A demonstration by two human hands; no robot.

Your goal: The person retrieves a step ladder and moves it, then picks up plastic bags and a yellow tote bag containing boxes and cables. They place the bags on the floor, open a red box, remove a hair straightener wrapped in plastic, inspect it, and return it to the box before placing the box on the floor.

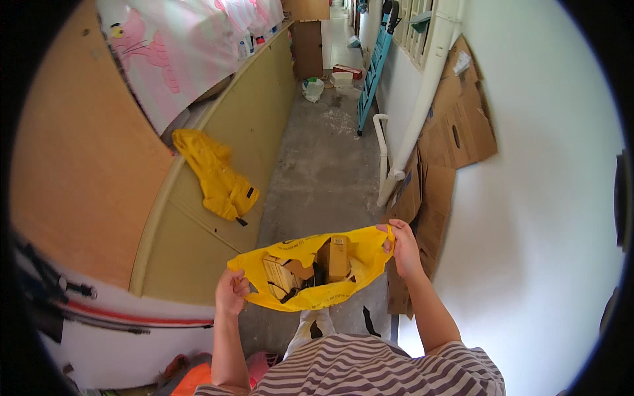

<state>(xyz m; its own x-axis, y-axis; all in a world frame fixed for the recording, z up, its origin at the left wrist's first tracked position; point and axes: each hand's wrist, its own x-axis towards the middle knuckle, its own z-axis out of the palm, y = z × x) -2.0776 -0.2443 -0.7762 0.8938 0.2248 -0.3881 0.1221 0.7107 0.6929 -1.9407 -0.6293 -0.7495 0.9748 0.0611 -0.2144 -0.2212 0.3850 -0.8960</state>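
A yellow plastic bag (324, 298) hangs in front of my waist, its mouth stretched wide between my hands. My left hand (231, 292) grips the left corner of the rim. The right corner is held by my right hand (405, 250), with a loop of the bag around a finger. Inside lie a brown cardboard box (338, 260), a paler printed box (278, 277) and a black cable (287, 294). The lower contents are hidden.
A yellow jacket (218, 178) drapes over the low wall (257, 119) at left. Flattened cardboard (463, 128) and white pipes (416, 119) line the right wall. Farther along the grey floor (322, 173) are a blue stepladder (375, 74) and a white plastic bag (313, 90).
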